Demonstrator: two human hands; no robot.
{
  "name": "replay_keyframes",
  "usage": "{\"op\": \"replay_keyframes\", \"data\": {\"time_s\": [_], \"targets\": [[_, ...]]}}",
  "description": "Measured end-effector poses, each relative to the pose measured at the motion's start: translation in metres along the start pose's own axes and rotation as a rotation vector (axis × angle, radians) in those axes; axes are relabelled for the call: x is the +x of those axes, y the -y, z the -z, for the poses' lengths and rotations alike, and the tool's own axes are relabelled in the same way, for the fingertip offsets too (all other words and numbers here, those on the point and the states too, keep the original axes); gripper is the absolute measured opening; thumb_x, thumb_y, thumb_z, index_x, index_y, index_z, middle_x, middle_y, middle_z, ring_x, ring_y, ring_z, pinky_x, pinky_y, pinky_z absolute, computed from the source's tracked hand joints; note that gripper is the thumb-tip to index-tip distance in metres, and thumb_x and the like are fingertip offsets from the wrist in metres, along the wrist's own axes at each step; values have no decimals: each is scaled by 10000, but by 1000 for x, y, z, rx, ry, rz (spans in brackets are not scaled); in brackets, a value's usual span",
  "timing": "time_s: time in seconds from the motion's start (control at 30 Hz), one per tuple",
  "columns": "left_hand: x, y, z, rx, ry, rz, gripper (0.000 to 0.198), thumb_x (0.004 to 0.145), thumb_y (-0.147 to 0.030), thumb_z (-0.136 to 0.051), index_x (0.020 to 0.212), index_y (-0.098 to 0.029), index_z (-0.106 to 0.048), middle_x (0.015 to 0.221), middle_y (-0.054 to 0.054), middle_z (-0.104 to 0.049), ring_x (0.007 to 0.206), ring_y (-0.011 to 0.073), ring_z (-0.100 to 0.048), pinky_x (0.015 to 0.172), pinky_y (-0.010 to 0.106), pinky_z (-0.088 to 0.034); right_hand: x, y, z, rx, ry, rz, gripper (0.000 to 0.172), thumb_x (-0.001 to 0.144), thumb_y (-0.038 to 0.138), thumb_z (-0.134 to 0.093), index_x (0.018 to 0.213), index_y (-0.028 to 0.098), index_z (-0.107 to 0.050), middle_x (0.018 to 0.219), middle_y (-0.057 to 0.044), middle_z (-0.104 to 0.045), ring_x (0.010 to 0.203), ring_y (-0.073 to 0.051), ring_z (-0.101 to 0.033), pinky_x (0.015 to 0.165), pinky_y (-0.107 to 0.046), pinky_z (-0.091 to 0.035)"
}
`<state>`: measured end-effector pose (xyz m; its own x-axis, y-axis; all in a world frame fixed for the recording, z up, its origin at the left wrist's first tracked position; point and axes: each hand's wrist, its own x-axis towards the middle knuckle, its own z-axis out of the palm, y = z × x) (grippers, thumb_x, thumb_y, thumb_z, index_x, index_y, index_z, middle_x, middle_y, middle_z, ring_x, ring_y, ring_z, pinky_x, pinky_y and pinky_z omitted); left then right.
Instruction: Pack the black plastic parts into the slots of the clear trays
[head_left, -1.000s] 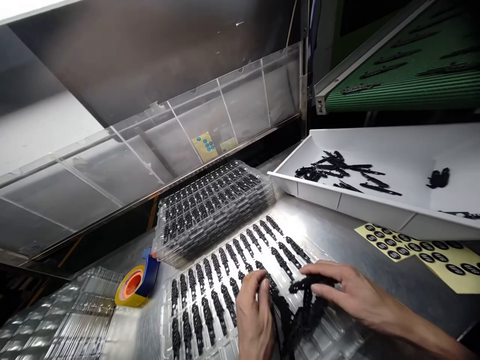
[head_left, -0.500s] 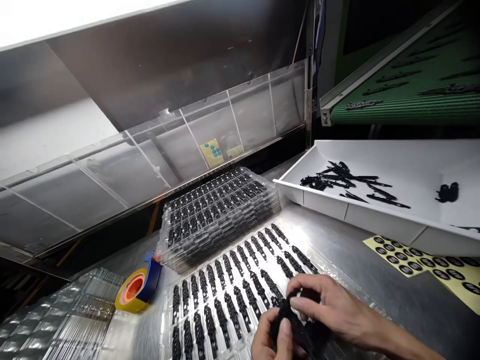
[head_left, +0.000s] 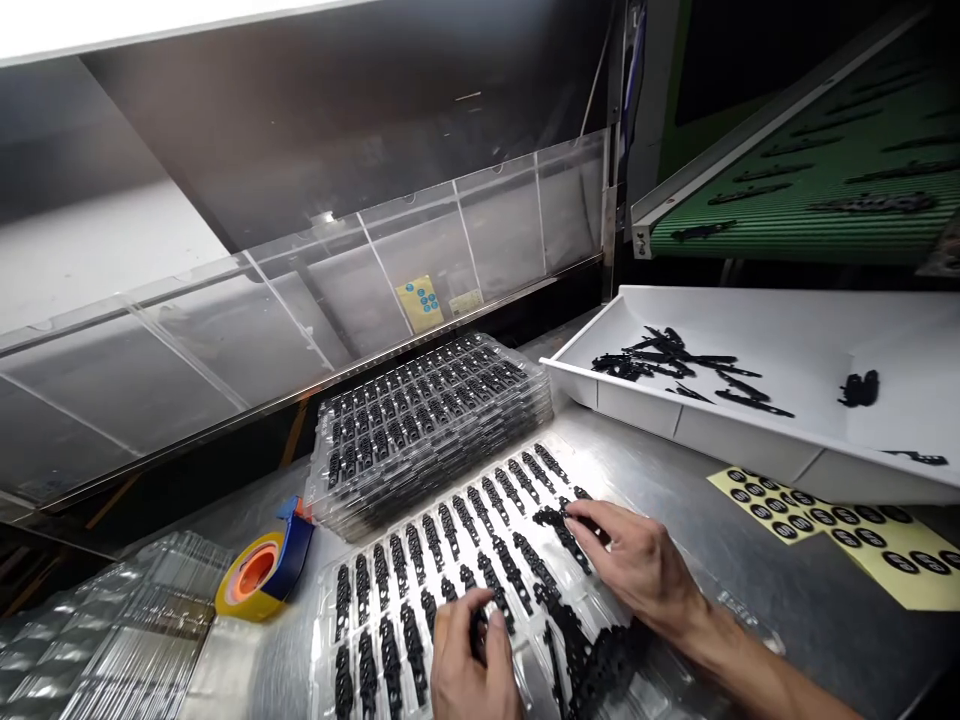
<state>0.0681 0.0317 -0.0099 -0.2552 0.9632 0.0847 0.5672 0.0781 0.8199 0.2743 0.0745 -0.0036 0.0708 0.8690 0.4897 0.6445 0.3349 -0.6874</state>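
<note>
1. At six o'clock of the brushed steel bench top (head_left: 660, 470), working over a clear moulded plastic tray (head_left: 529, 675); most pockets already filled with black pieces, a few near its six o'clock edge lying bare.
2. Holding the right hand (head_left: 637, 565) out toward twelve o'clock, fingers narrow and stretched forward, tips closing on a slim black plastic part (head_left: 559, 520) over the tray's far rows.
3. Curling the left hand (head_left: 469, 660) at the tray's seven o'clock, fingertips pressing down on a seated row; impossible to tell whether pinching anything.
4. Lying at the tray's five o'clock, under the right wrist, a tangled heap of loose black parts (head_left: 592, 660), touching the tray.
5. Judging the step in hand: seating parts into pockets one by one, well along but not finished.
6. Calling next, by that reading, for lining the pinched part up lengthwise with a bare pocket and pressing it flat without disturbing its neighbours.
7. Standing around the tray:
   - a stack of filled clear trays (head_left: 435, 420) just beside it at eleven o'clock;
   - a yellow tape roll with an orange core (head_left: 259, 575) at nine;
   - a shallow white bin (head_left: 675, 420) holding scattered black parts at two;
   - a yellow sticker sheet (head_left: 847, 525) at three;
   - a green ribbed conveyor belt (head_left: 810, 200) well apart at one.
</note>
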Motion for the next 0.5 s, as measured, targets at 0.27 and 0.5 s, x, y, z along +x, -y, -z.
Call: {"op": "replay_keyframes", "data": {"time_s": [0.27, 0.5], "targets": [[42, -26, -16, 699, 304, -211, 362, 851, -143, -489, 1181, -186, -633, 1018, 99, -599, 928, 236, -539, 715, 302, -441, -26, 5, -14, -292, 231, 137, 241, 959, 255, -442, 950, 189, -674, 851, -69, -661, 791, -196, -581, 712, -332, -465], [41, -25, -17, 718, 331, -240, 308, 838, -173, -516, 1106, -199, -666, 1009, 99, -583, 944, 243, -524, 710, 303, -404, -12, -2, -9, -274, 361, 194, 224, 924, 162, -465, 955, 215, -681, 1064, -65, -631, 1014, -254, -505, 834, -427, -439]]}}
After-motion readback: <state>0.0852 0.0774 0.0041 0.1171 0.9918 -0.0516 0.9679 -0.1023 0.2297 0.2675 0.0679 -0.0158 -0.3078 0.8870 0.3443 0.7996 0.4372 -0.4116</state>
